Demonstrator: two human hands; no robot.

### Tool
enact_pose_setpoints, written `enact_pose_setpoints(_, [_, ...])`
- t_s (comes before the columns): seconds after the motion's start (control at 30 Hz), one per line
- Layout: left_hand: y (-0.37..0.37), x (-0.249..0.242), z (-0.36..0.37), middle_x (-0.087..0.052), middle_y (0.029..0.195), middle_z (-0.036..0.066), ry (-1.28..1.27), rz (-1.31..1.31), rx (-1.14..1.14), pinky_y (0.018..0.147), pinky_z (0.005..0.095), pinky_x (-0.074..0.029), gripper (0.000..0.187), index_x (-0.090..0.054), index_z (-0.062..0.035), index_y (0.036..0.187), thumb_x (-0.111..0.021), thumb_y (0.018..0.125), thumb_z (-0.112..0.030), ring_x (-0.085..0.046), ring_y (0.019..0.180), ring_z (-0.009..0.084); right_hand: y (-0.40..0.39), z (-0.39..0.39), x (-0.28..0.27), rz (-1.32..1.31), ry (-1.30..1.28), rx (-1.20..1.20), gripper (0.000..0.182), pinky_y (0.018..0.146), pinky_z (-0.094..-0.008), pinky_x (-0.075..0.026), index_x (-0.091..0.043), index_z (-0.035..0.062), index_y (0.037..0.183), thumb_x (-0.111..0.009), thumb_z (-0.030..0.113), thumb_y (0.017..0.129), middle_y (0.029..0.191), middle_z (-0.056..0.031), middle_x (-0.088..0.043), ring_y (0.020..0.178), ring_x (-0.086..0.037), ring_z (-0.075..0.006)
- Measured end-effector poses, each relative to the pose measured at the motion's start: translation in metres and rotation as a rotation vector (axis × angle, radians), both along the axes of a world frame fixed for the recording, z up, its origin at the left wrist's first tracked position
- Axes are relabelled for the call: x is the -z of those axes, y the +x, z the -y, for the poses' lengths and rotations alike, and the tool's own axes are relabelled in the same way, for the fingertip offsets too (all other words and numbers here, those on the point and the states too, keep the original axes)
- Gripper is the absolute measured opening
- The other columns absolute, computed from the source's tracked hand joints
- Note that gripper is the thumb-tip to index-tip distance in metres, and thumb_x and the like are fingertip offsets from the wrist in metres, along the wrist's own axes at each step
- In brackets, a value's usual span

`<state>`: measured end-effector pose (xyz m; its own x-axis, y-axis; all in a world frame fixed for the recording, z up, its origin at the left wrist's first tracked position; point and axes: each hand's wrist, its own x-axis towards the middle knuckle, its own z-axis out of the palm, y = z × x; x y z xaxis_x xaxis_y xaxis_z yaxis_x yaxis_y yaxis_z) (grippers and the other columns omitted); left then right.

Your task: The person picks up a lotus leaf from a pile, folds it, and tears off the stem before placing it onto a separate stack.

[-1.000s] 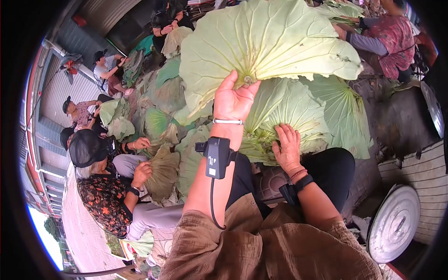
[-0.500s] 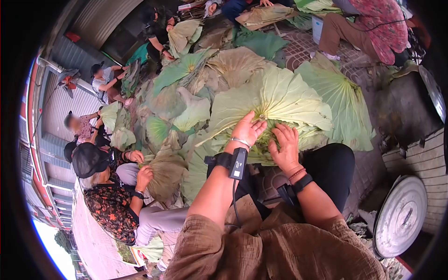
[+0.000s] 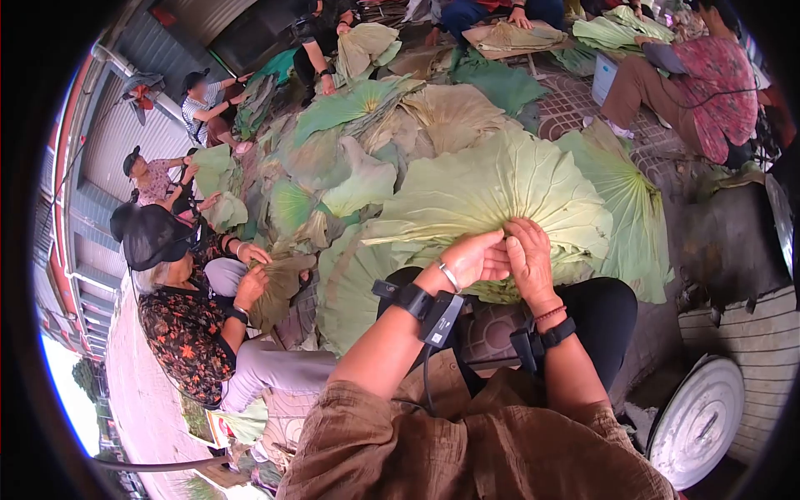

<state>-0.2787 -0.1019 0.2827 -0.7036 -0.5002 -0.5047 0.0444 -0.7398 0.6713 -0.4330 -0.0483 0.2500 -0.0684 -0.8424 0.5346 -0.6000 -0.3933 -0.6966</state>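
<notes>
A large pale-green lotus leaf (image 3: 508,187) lies folded in front of me, its ribs fanning out from the middle of its near edge. My right hand (image 3: 530,258) is closed at that edge, fingers curled over the leaf and thumb in front. Beside it, nearly touching, is my left hand (image 3: 479,258), palm turned up. Its thumb reaches to the leaf's edge and its loosely bent fingers point toward the right hand. Under the folded leaf are more leaf layers (image 3: 575,265), partly covered. Another broad green leaf (image 3: 629,208) spreads out on the right.
Many lotus leaves (image 3: 308,158) cover the ground ahead and left. A person in a black cap (image 3: 179,300) sits close on my left, handling a brownish leaf (image 3: 279,287). Other people sit around the pile. A round metal lid (image 3: 698,421) leans at lower right.
My left hand has moved right and down, closer to the right hand. My right hand has risen to the leaf's near edge and closed on it. The view has shifted slightly.
</notes>
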Motion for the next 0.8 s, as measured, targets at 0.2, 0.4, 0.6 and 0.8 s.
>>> enact_pose_setpoints(0.2, [0.084,-0.042,-0.028,-0.064,0.101,0.014,-0.122,0.030,-0.083,0.060,0.0267,-0.053,0.035,-0.054,-0.0040,0.102,-0.045,0.094,-0.036,-0.066,0.084,0.0229,0.008,-0.003,-0.006,-0.229,0.098,0.063,0.038,0.096,-0.0441,-0.029,-0.056,0.0055,0.112,-0.050,0.033,0.087,0.118,-0.0114,-0.051,0.112,-0.042,-0.0328])
enact_pose_setpoints(0.4, [0.223,0.039,-0.032,-0.064,0.096,0.007,-0.018,0.228,-0.824,0.069,0.0282,-0.051,0.022,-0.055,-0.0072,0.099,-0.056,0.089,-0.026,-0.061,0.091,0.0198,0.016,0.003,0.013,-0.311,0.061,0.148,0.040,0.099,-0.0450,-0.027,-0.053,0.0092,0.118,-0.053,0.033,0.086,0.125,-0.0113,-0.048,0.119,-0.039,-0.0325])
enact_pose_setpoints(0.6, [0.289,0.166,-0.088,-0.059,0.105,0.010,0.348,0.416,-1.158,0.073,0.0363,-0.050,0.025,-0.051,-0.0043,0.104,-0.058,0.085,-0.020,-0.059,0.091,0.0256,0.018,0.005,0.028,-0.331,0.054,0.099,0.040,0.101,-0.0449,-0.025,-0.051,0.0091,0.122,-0.047,0.034,0.091,0.128,-0.0122,-0.047,0.122,-0.039,-0.0317])
enact_pose_setpoints(0.8, [0.280,0.255,-0.125,-0.057,0.105,0.011,0.684,0.555,-1.158,0.065,0.0441,-0.049,0.026,-0.048,-0.0056,0.110,-0.052,0.088,-0.019,-0.057,0.088,0.0284,0.023,0.008,0.030,-0.313,0.029,0.082,0.041,0.102,-0.0435,-0.026,-0.048,0.0042,0.124,-0.045,0.031,0.093,0.127,-0.0146,-0.047,0.121,-0.039,-0.0319])
